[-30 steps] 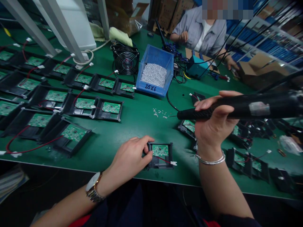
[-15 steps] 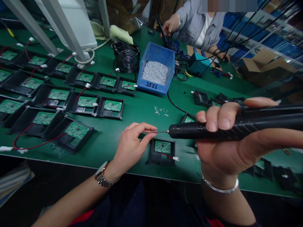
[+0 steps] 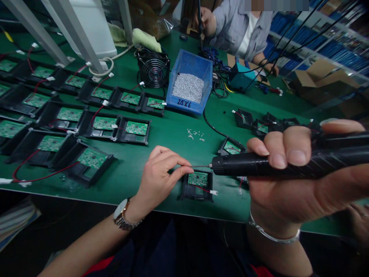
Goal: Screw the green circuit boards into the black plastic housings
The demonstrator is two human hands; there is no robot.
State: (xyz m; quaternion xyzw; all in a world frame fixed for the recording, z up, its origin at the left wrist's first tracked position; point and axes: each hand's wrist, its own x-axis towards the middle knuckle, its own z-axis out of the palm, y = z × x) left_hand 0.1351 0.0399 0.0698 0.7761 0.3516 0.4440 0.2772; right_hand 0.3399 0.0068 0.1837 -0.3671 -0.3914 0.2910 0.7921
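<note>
My right hand (image 3: 276,188) is wrapped around a black electric screwdriver (image 3: 259,159), held level with its thin bit (image 3: 201,166) pointing left. At the bit's tip, the thumb and index finger of my left hand (image 3: 161,177) are pinched together; whether they also hold a small screw is hidden. Just below the bit, a black plastic housing (image 3: 187,192) lies on the green table, with a green circuit board (image 3: 198,178) inside and a white connector (image 3: 213,192) on red and black wires. Several small screws (image 3: 196,134) are scattered beyond my hands.
A blue bin (image 3: 188,109) full of small metal screws stands behind, beside a black fan (image 3: 155,71). Rows of housings with boards (image 3: 134,130) fill the left side; more housings (image 3: 230,146) lie right. Across the table sits another person (image 3: 236,30); someone's hand (image 3: 360,219) shows at the right edge.
My right hand and the screwdriver have shifted slightly right and down. My left fingers still pinch at the bit's tip, a little lower. The person opposite has raised the dark tool upright.
</note>
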